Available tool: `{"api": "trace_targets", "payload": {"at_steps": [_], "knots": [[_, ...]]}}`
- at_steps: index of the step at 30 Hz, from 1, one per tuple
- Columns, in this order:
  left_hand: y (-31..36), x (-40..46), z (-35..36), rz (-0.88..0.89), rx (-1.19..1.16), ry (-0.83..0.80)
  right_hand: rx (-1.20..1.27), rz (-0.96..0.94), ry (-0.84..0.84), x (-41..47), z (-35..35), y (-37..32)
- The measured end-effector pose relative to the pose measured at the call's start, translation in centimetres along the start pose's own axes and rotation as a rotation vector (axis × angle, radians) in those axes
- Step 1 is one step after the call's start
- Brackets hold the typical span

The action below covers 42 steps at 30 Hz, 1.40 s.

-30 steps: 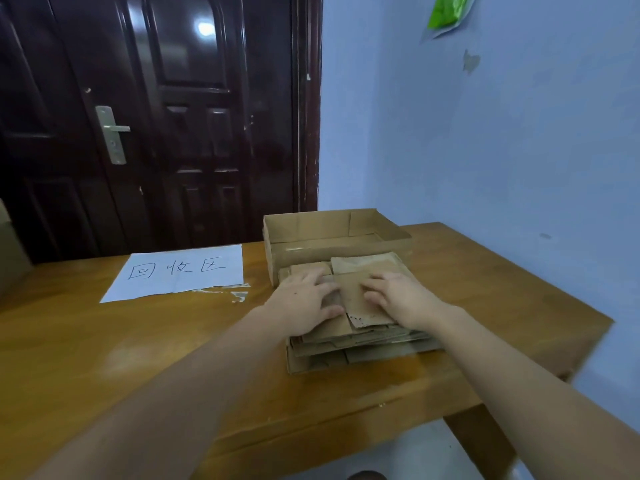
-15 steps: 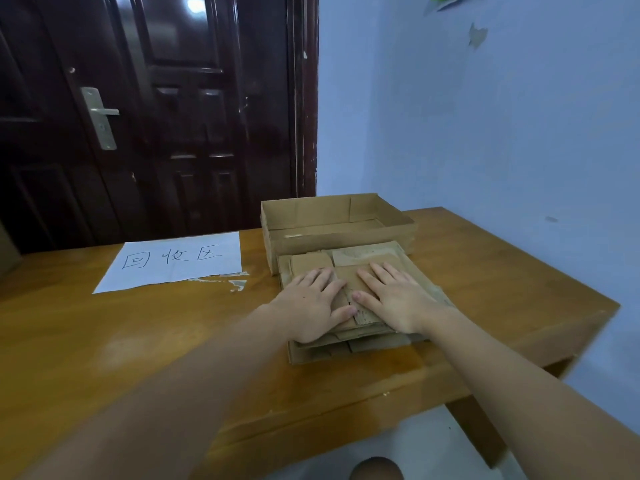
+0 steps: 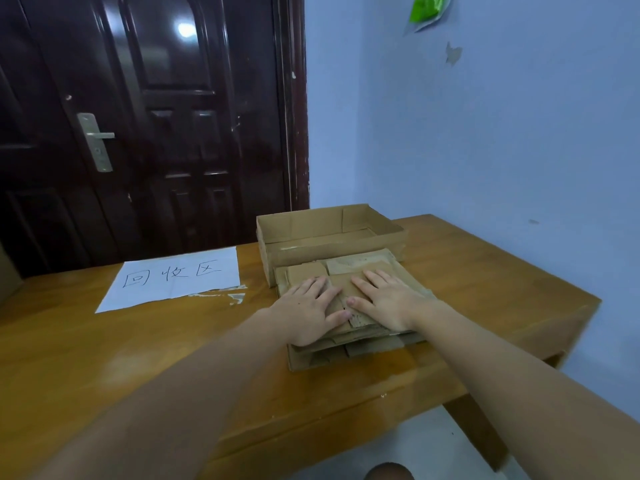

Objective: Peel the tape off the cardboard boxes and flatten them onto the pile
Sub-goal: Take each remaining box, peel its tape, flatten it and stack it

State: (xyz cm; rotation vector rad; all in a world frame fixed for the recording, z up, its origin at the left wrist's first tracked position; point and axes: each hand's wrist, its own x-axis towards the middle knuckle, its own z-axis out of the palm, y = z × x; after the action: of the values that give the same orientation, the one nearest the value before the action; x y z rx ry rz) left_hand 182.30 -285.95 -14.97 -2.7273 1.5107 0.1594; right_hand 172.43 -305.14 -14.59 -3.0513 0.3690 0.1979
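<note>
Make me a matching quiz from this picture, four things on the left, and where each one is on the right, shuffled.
Things:
1. open cardboard box
2. paper sign
3. pile of flattened cardboard
4. green packet

Places:
A. up on the blue wall
B. under both hands, left hand and right hand
C. lying flat on the table, left of the boxes
D. at the table's far edge, just behind the pile

Pairs: 1-D, 2-C, 3-B, 4-A
</note>
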Motion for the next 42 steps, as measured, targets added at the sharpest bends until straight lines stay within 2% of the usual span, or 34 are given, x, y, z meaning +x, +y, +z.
{"api": "trace_targets", "payload": {"at_steps": [5,12,21,28,33,42], "knots": [[-0.3,-0.8,-1.6,0.033,-0.004,-0.005,-0.022,-0.005,-0.053,-0.6,-2.6,-0.8],[-3.8,-5.3,-5.8,-0.012,-0.01,0.208,0.051,-0.154,0.114,-0.3,-6.0,-6.6],[-15.9,-16.4,-6.8,-0.295,-0.026,0.215,0.041,-0.447,0.148,4.8,-7.5,-21.7],[-26.0,-27.7,-6.0,-0.559,0.015,0.175,0.025,-0.662,0.128,7.9,-6.7,-36.5],[-32.1,-33.9,-5.7,-0.699,0.047,0.141,-0.082,-0.828,0.107,9.8,-6.7,-46.5],[-42.8,-37.6,-7.8,-0.808,0.165,0.173,0.0,-0.892,0.205,16.2,-8.9,-59.3]]}}
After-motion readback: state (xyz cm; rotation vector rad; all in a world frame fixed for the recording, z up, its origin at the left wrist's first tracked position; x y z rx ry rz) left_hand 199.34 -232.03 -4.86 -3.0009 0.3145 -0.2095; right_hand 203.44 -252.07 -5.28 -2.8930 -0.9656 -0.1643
